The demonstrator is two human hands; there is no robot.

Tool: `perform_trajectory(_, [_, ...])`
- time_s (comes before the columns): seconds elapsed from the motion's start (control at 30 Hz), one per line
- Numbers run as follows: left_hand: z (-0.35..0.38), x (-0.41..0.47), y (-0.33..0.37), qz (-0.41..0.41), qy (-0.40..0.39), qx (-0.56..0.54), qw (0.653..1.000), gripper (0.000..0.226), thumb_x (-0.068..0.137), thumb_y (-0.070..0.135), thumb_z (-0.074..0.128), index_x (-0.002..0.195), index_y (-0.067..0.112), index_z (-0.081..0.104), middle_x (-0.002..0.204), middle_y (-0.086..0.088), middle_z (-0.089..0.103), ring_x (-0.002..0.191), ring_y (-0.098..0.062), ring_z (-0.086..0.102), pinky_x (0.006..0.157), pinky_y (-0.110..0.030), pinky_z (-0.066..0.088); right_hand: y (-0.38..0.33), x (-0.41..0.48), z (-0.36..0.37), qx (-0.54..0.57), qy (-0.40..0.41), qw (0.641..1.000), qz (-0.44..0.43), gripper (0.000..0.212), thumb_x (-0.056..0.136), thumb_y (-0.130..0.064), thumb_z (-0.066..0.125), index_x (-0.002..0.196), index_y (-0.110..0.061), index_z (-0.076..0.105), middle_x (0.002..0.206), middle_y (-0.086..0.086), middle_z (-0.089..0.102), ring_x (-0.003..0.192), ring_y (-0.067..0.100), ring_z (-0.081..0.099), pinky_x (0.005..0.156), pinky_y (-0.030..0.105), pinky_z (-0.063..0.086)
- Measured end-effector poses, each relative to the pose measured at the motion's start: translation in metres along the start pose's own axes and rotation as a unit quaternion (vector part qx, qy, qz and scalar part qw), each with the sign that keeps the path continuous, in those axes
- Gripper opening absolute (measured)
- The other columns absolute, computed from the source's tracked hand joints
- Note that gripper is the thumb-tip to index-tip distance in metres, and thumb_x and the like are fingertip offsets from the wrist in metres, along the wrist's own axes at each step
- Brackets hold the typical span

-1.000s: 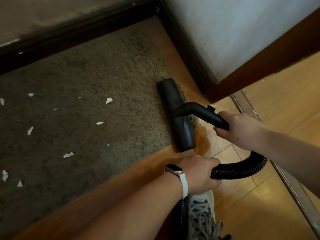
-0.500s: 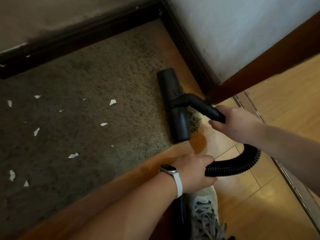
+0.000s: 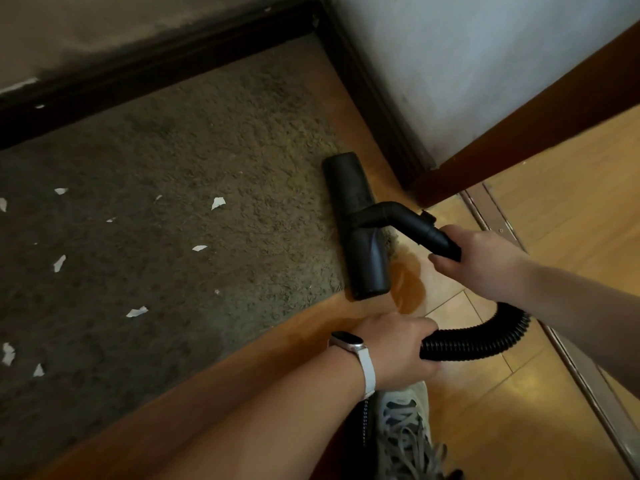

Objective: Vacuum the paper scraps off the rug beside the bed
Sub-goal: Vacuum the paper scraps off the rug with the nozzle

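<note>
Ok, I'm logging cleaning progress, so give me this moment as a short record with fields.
floor head: at the right edge of the rug
right hand: grips the rigid tube
left hand: grips the ribbed hose
paper scraps: scattered on the rug, left of the head, apart from it
left to do: all visible scraps

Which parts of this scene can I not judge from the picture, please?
All in the head view:
Hose: its near end is covered by the left hand, so where it leads is unseen.
Tube: its joint with the hose is covered by the right hand.
Nozzle: its underside faces down, hidden by the nozzle itself.
Rug: cut off by the left edge, so the paper scraps cannot be counted.
</note>
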State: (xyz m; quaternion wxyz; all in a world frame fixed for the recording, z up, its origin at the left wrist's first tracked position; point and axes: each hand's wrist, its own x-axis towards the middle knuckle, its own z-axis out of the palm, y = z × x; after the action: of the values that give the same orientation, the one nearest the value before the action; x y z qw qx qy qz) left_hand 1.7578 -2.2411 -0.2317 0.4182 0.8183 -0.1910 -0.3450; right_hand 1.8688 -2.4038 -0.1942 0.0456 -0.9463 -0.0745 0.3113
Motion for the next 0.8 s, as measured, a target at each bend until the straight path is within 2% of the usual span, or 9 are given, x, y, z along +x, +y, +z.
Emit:
perform_trajectory(0.13, [0.001, 0.002, 0.0, 0.005, -0.004, 0.011, 1.0, 0.018, 0.088, 0.041, 0.06, 0.087, 0.025, 0.054, 0.077, 0.004, 0.059, 0.071, -0.02, 0.059, 0.057, -0.031, 0.045, 0.007, -0.002, 0.003, 0.011, -0.003, 1.0, 0.016, 0.02, 0.094, -0.04, 0.062, 0.104, -0.026, 0.053, 0.07, -0.001, 0.06, 0.058, 0.013, 0.059, 0.05, 0.025, 0.043])
perform_trajectory(0.23, [-0.001, -0.001, -0.004, 0.0, -0.01, 0.014, 1.0, 0.02, 0.087, 0.045, 0.06, 0.089, 0.026, 0.055, 0.08, 0.004, 0.061, 0.073, -0.019, 0.06, 0.062, -0.034, 0.051, 0.007, 0.0, 0.007, 0.033, -0.006, 0.999, 0.01, 0.02, 0.093, -0.042, 0.061, 0.103, -0.026, 0.054, 0.071, -0.001, 0.06, 0.061, 0.013, 0.059, 0.053, 0.025, 0.042])
perform_trajectory(0.33, [-0.005, -0.006, -0.011, -0.012, -0.006, 0.002, 1.0, 0.018, 0.087, 0.044, 0.061, 0.09, 0.027, 0.055, 0.081, 0.004, 0.062, 0.074, -0.019, 0.061, 0.065, -0.037, 0.054, -0.001, 0.006, 0.007, 0.049, -0.013, 0.999, 0.0, 0.019, 0.093, -0.043, 0.061, 0.102, -0.028, 0.053, 0.073, 0.0, 0.062, 0.063, 0.015, 0.062, 0.058, 0.032, 0.052])
perform_trajectory(0.4, [-0.008, -0.011, -0.017, -0.024, 0.002, -0.004, 1.0, 0.018, 0.087, 0.043, 0.061, 0.09, 0.027, 0.053, 0.082, 0.005, 0.062, 0.075, -0.019, 0.061, 0.063, -0.034, 0.052, -0.012, 0.014, 0.006, 0.066, -0.02, 0.998, -0.014, 0.017, 0.094, -0.043, 0.06, 0.101, -0.029, 0.053, 0.075, 0.001, 0.063, 0.064, 0.017, 0.063, 0.062, 0.037, 0.057])
perform_trajectory(0.5, [-0.014, -0.022, -0.031, -0.049, 0.022, -0.011, 0.999, 0.02, 0.086, 0.047, 0.061, 0.084, 0.033, 0.047, 0.079, 0.009, 0.06, 0.072, -0.016, 0.057, 0.055, -0.028, 0.042, -0.034, 0.03, 0.005, 0.071, -0.022, 0.996, -0.055, 0.016, 0.096, -0.041, 0.059, 0.103, -0.027, 0.055, 0.08, 0.001, 0.063, 0.068, 0.016, 0.061, 0.065, 0.037, 0.055])
perform_trajectory(0.53, [-0.017, -0.026, -0.036, -0.058, 0.031, -0.014, 0.998, 0.02, 0.085, 0.049, 0.06, 0.083, 0.034, 0.047, 0.078, 0.009, 0.059, 0.072, -0.015, 0.058, 0.056, -0.028, 0.043, -0.043, 0.035, 0.005, 0.072, -0.022, 0.995, -0.065, 0.016, 0.096, -0.041, 0.059, 0.102, -0.026, 0.056, 0.081, 0.001, 0.063, 0.069, 0.015, 0.061, 0.066, 0.036, 0.053])
perform_trajectory(0.63, [-0.025, -0.041, -0.051, -0.085, 0.057, -0.019, 0.995, 0.024, 0.082, 0.054, 0.059, 0.091, 0.034, 0.052, 0.081, 0.008, 0.061, 0.075, -0.016, 0.06, 0.065, -0.034, 0.053, -0.071, 0.048, 0.003, 0.073, -0.028, 0.993, -0.085, 0.017, 0.097, -0.043, 0.057, 0.103, -0.027, 0.056, 0.083, -0.001, 0.062, 0.07, 0.014, 0.059, 0.065, 0.035, 0.05])
perform_trajectory(0.8, [-0.041, -0.064, -0.063, -0.117, 0.094, -0.06, 0.987, 0.025, 0.086, 0.049, 0.066, 0.104, 0.033, 0.06, 0.084, 0.007, 0.063, 0.077, -0.013, 0.061, 0.065, -0.031, 0.052, -0.11, 0.065, -0.007, 0.11, -0.01, 0.987, -0.117, 0.014, 0.097, -0.043, 0.058, 0.099, -0.029, 0.055, 0.08, -0.002, 0.061, 0.069, 0.012, 0.059, 0.059, 0.032, 0.045])
